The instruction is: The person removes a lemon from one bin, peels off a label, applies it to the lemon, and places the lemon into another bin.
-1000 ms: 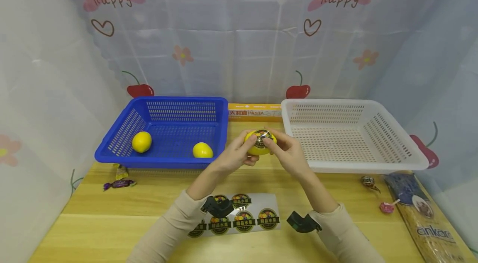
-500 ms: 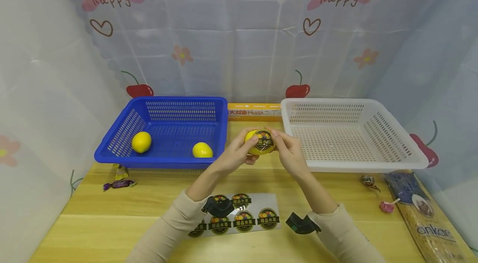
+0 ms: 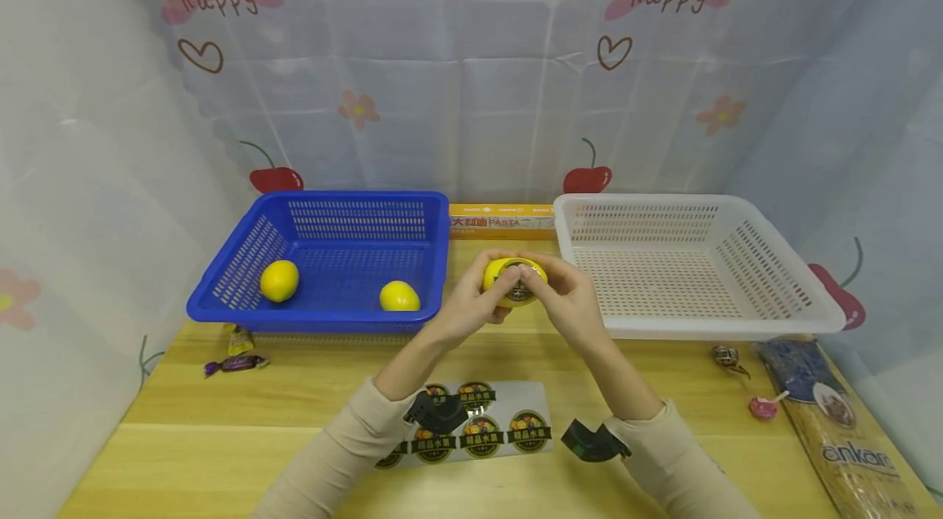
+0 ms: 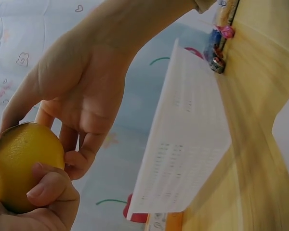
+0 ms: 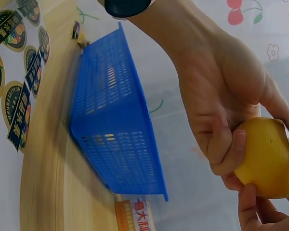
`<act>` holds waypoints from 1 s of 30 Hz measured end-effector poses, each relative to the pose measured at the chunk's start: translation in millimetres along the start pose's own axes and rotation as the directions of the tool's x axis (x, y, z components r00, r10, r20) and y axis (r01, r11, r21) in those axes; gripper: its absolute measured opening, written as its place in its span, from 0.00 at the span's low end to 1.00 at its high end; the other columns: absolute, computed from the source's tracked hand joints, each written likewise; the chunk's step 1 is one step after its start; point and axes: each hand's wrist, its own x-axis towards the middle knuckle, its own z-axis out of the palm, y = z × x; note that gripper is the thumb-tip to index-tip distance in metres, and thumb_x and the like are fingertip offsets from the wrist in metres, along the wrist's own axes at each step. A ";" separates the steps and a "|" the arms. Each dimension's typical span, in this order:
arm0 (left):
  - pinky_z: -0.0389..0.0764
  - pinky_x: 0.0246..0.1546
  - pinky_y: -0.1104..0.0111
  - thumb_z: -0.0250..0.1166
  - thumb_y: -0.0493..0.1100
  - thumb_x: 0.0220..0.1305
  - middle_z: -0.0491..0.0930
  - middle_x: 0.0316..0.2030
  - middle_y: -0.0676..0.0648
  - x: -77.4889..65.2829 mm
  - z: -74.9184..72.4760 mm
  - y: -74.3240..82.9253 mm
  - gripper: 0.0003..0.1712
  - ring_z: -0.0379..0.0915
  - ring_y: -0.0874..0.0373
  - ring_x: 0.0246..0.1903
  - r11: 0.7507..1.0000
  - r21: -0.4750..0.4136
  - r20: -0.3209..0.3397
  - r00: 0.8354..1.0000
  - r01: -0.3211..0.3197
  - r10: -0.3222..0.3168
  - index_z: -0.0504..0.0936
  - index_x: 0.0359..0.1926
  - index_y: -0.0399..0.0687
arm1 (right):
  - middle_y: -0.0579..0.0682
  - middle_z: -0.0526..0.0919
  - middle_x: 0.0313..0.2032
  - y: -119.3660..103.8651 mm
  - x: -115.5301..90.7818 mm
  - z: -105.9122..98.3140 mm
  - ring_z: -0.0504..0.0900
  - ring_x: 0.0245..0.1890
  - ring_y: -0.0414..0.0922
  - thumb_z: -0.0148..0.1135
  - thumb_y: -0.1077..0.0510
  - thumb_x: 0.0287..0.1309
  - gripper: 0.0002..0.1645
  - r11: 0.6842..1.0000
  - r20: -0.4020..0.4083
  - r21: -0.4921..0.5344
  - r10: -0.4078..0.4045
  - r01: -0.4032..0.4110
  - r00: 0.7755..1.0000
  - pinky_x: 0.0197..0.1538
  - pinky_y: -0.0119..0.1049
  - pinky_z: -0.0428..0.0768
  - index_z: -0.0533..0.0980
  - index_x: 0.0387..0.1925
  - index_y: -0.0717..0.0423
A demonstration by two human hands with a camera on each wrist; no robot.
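Note:
Both hands hold a lemon (image 3: 495,267) above the table, between the two baskets. A round dark sticker (image 3: 519,295) with a fruit print lies on its near face, partly covered by the thumbs. My left hand (image 3: 466,304) grips the lemon from the left, and my right hand (image 3: 577,303) grips it from the right. Both thumbs press on the sticker. In the left wrist view the lemon (image 4: 26,161) shows its plain underside, with fingers curled about it. The right wrist view shows the sticker's edge at the far side of the lemon (image 5: 267,156).
A blue basket (image 3: 317,319) with two lemons stands left, a white basket (image 3: 715,329) right. Between them at the back lies a pasta box (image 3: 501,222). A sticker sheet (image 3: 532,394) is below the forearms. Candies (image 3: 236,363), lollipops (image 3: 762,408) and a pasta bag (image 3: 832,429) lie at the sides.
The right thumb moved off the sticker to the lemon's right edge, then came back onto its middle. The left thumb has shifted inward over the sticker beside it.

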 end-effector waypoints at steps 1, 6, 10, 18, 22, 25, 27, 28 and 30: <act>0.69 0.24 0.73 0.48 0.45 0.73 0.64 0.40 0.41 0.2 0.9 -0.2 0.19 0.65 0.57 0.25 1.000 0.004 -0.012 1.000 -0.001 0.001 0.62 0.59 0.42 | 0.63 0.79 0.48 0.1 0.0 0.9 0.80 0.40 0.40 0.57 0.63 0.62 0.18 1.000 -0.011 0.003 -0.001 0.001 1.000 0.42 0.30 0.80 0.75 0.52 0.68; 0.68 0.21 0.74 0.46 0.43 0.73 0.65 0.38 0.42 1.8 4.2 -2.2 0.17 0.64 0.58 0.23 1.000 -0.013 -0.067 0.998 -0.005 0.004 0.63 0.57 0.41 | 0.60 0.79 0.46 -0.5 -0.9 6.9 0.80 0.33 0.39 0.57 0.64 0.62 0.17 0.999 -0.056 0.039 0.001 0.002 0.998 0.32 0.32 0.81 0.75 0.51 0.69; 0.67 0.20 0.74 0.45 0.43 0.73 0.68 0.35 0.43 2.6 5.9 -3.1 0.16 0.63 0.59 0.21 1.000 -0.019 -0.098 0.995 -0.007 0.005 0.64 0.57 0.42 | 0.49 0.79 0.45 -0.8 -1.6 10.4 0.80 0.32 0.40 0.55 0.65 0.63 0.17 0.995 -0.061 0.096 0.006 0.000 0.998 0.27 0.32 0.81 0.74 0.52 0.71; 0.66 0.19 0.74 0.42 0.43 0.73 0.70 0.30 0.44 1.5 6.2 -5.2 0.15 0.64 0.59 0.20 0.999 0.003 -0.102 0.994 -0.037 0.037 0.63 0.56 0.41 | 0.44 0.81 0.41 1.8 -2.6 13.6 0.79 0.29 0.40 0.53 0.66 0.63 0.18 0.990 -0.085 0.140 0.011 0.001 0.996 0.26 0.30 0.80 0.72 0.53 0.73; 0.67 0.19 0.74 0.40 0.44 0.74 0.71 0.29 0.44 0.7 5.9 -5.6 0.16 0.65 0.59 0.20 0.999 -0.001 -0.092 0.995 -0.039 0.039 0.63 0.56 0.42 | 0.44 0.81 0.38 1.1 -3.0 17.0 0.78 0.26 0.39 0.53 0.67 0.62 0.17 0.991 -0.134 0.134 0.006 0.012 0.991 0.24 0.28 0.78 0.73 0.51 0.74; 0.69 0.20 0.73 0.40 0.45 0.74 0.71 0.30 0.43 0.7 6.5 -5.6 0.17 0.66 0.59 0.20 0.999 -0.010 -0.092 0.995 -0.034 0.033 0.63 0.56 0.42 | 0.44 0.81 0.36 0.6 -3.0 19.8 0.76 0.24 0.38 0.54 0.67 0.62 0.15 0.992 -0.181 0.118 -0.016 0.037 0.983 0.21 0.27 0.76 0.75 0.48 0.74; 0.70 0.21 0.73 0.40 0.45 0.73 0.72 0.31 0.43 1.0 6.9 -5.9 0.17 0.67 0.59 0.21 0.999 -0.013 -0.094 0.995 -0.036 0.034 0.64 0.56 0.42 | 0.43 0.82 0.35 0.5 -3.1 21.6 0.75 0.22 0.38 0.55 0.67 0.61 0.15 0.993 -0.209 0.109 -0.026 0.050 0.978 0.19 0.27 0.75 0.76 0.47 0.74; 0.70 0.21 0.72 0.40 0.45 0.73 0.72 0.32 0.42 1.1 7.2 -5.8 0.17 0.67 0.59 0.21 0.999 -0.013 -0.096 0.995 -0.037 0.036 0.64 0.56 0.42 | 0.43 0.82 0.35 0.4 -3.0 22.4 0.74 0.21 0.38 0.55 0.67 0.61 0.14 0.993 -0.220 0.110 -0.028 0.053 0.975 0.19 0.27 0.74 0.76 0.46 0.74; 0.70 0.21 0.72 0.40 0.45 0.73 0.72 0.32 0.41 1.4 7.7 -6.1 0.17 0.67 0.59 0.22 0.999 -0.008 -0.097 0.994 -0.044 0.043 0.64 0.56 0.42 | 0.43 0.82 0.35 0.6 -3.0 23.7 0.73 0.20 0.38 0.56 0.67 0.61 0.14 0.992 -0.240 0.118 -0.023 0.052 0.971 0.18 0.27 0.73 0.76 0.45 0.74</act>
